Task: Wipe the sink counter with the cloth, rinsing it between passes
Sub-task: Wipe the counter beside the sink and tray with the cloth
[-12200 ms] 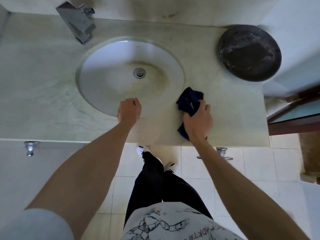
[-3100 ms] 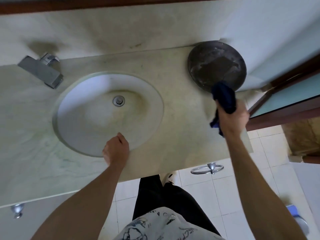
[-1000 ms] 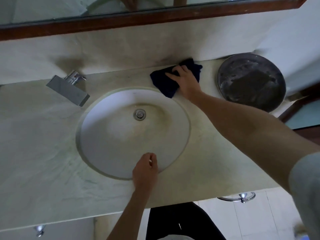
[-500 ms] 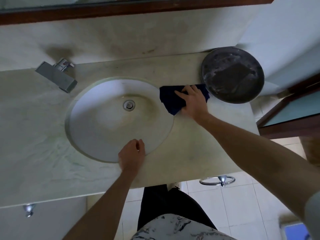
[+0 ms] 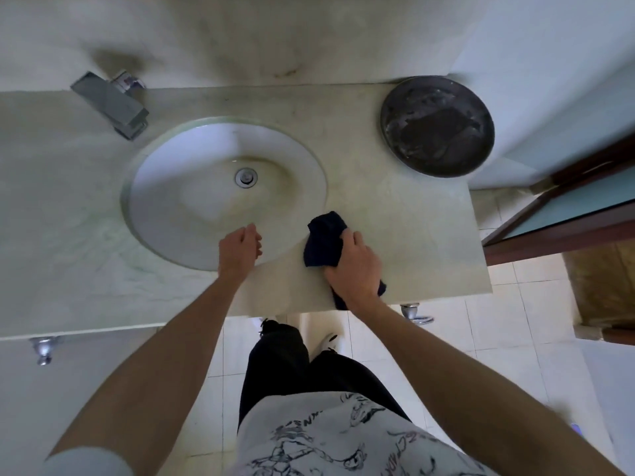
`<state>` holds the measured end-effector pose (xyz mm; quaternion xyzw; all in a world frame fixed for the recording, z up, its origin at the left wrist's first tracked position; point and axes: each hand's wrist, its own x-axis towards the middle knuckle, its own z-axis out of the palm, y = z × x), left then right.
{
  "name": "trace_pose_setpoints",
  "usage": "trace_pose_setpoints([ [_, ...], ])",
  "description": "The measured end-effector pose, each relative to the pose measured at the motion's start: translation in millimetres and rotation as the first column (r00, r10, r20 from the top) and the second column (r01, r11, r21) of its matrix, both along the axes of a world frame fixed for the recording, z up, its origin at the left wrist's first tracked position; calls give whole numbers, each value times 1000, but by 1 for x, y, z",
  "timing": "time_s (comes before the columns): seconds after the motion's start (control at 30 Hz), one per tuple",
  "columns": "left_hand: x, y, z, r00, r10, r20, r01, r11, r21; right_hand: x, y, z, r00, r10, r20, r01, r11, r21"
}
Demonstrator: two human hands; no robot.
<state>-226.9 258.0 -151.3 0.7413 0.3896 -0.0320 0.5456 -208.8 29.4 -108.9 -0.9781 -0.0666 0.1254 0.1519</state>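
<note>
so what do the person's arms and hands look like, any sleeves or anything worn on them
Both forearms are bare, and the left hand and right hand wear no gloves; no watch or rings show. A pale grey short sleeve shows at the left upper arm, at the bottom corner of the frame. The right arm's sleeve is out of view.

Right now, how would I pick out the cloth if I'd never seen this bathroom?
Find the oval sink basin sunk in the pale stone counter. Just right of its near rim, by the counter's front edge, the right hand grips the cloth. It is bunched, dark navy fabric, unlike the round dark metal plate farther back.
</note>
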Motion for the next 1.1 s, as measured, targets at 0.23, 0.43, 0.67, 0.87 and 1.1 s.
trace_pose_setpoints([
  [0.23,5,29,18,981,162,-108,-193,879,-437,-62,99,1,934,-298,-197,342,907,246],
  [0.43,-5,81,18,960,267,-86,-261,734,-627,-19,193,4,774,-304,-555,619,545,565],
  [0.67,15,134,57,996,84,20,-43,681,-731,46,207,33,510,94,-855,835,182,519],
  [0.87,54,156,72,928,-229,293,317,900,-300,90,205,58,700,153,-698,532,541,652],
  [1.1,71,170,50,939,-264,221,259,964,52,129,234,53,844,200,-497,211,728,652],
])
